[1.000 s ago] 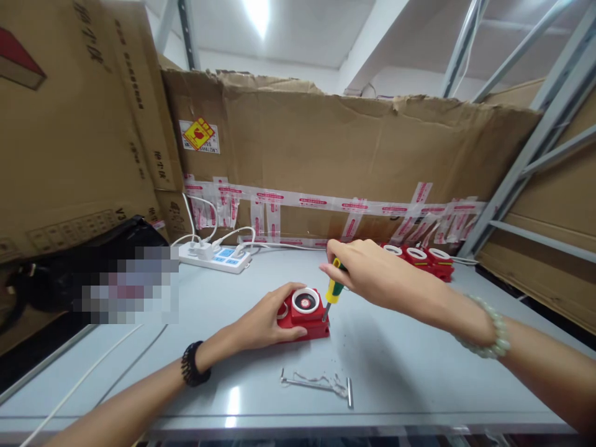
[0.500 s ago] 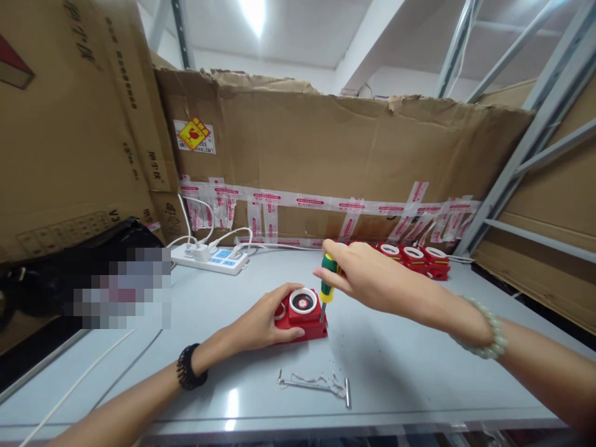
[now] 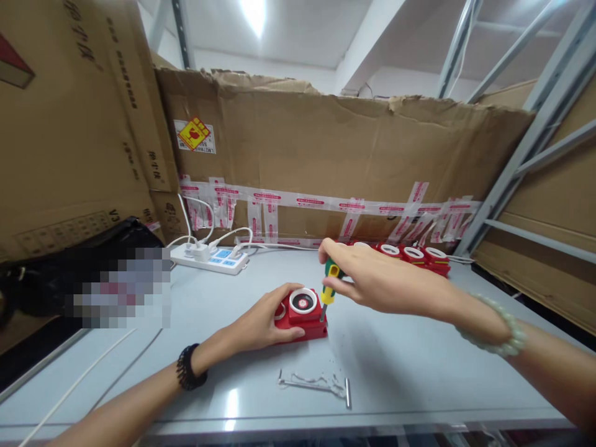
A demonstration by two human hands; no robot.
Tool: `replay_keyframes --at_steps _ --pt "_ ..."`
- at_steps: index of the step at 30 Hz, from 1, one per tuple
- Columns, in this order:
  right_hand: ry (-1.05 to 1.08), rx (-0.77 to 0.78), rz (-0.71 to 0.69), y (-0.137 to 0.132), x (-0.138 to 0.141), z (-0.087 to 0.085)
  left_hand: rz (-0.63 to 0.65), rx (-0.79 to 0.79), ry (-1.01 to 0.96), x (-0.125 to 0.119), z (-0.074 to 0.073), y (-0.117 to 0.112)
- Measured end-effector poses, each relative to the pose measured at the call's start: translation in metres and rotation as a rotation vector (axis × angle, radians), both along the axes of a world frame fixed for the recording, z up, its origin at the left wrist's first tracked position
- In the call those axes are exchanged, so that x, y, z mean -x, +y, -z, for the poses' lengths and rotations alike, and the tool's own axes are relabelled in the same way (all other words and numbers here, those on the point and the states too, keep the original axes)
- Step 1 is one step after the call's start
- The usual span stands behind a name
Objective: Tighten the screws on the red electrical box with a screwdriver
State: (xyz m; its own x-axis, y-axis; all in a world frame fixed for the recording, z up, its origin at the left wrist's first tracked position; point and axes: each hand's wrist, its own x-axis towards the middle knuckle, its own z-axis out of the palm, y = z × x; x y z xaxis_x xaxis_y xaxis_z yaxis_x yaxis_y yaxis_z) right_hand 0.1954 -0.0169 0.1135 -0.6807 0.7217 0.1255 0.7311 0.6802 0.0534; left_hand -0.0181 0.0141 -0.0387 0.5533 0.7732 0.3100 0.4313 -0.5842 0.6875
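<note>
A red box-shaped device (image 3: 308,329) with a white ring and black centre on top sits on the table. My left hand (image 3: 272,320) is wrapped round its left side, the thumb along the front. In my right hand (image 3: 367,276) is a screwdriver (image 3: 329,289) with a green and yellow handle, tilted a little. Its metal tip meets the device's right-hand corner; a screw there is too small to make out. Nearer the table's front lies a metal T-shaped tool (image 3: 316,385) with a thin whitish strand along it.
Several similar red devices (image 3: 413,254) stand in a row at the back right, partly behind my right hand. A white power strip (image 3: 209,259) with plugs and cables lies at the back left. Cardboard (image 3: 298,149) walls off the rear. A black bag (image 3: 84,257) is on the left.
My right hand has turned about the screwdriver, its wrist shifting right, so the handle shows a different side. The left hand and the red device have stayed put.
</note>
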Motion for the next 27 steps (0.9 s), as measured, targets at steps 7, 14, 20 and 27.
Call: replay_keyframes --at_steps 7,14,20,27 --pt "-0.082 -0.202 0.09 -0.002 0.005 0.004 0.01 -0.004 -0.015 -0.001 -0.001 0.001" --pt "0.026 -0.047 0.028 0.001 0.002 0.0 -0.016 -0.005 0.012 0.0 0.0 0.0" --pt "-0.04 -0.154 0.08 -0.002 -0.001 0.004 -0.002 0.011 -0.011 -0.001 0.0 0.001" --pt "0.02 -0.055 0.017 0.002 -0.004 0.001 -0.003 0.006 0.001 0.0 -0.002 0.0"
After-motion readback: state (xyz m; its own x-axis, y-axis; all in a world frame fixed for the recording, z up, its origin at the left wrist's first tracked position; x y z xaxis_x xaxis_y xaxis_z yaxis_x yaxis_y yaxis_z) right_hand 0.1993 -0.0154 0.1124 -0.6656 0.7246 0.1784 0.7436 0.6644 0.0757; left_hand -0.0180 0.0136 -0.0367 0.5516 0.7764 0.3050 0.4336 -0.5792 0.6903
